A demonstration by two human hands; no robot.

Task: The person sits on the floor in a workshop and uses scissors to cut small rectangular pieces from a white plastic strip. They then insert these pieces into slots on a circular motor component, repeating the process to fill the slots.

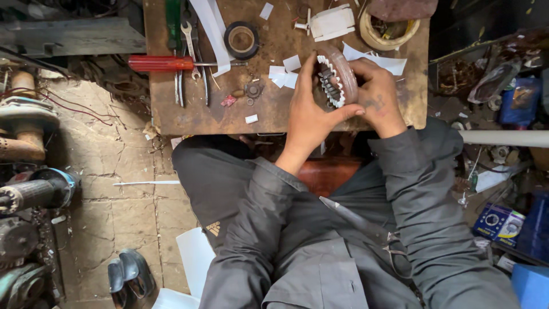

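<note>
Both my hands hold a round motor stator (337, 77), reddish-brown outside with white paper strips lining its slots, just above a worn wooden board (189, 114). My left hand (309, 111) cups its near side, thumb stretched under it toward the other hand. My right hand (377, 94) grips its right edge, fingers curled over the rim. Small white paper pieces (284, 73) lie on the board just left of the stator. A pair of scissors (366, 229) rests on my lap.
On the board lie a red-handled screwdriver (163, 63), wrenches (190, 51), a black tape roll (241, 40), a white paper strip (213, 34) and a white plastic part (331, 23). Motors (28, 194) crowd the left floor; boxes and clutter (503, 223) fill the right.
</note>
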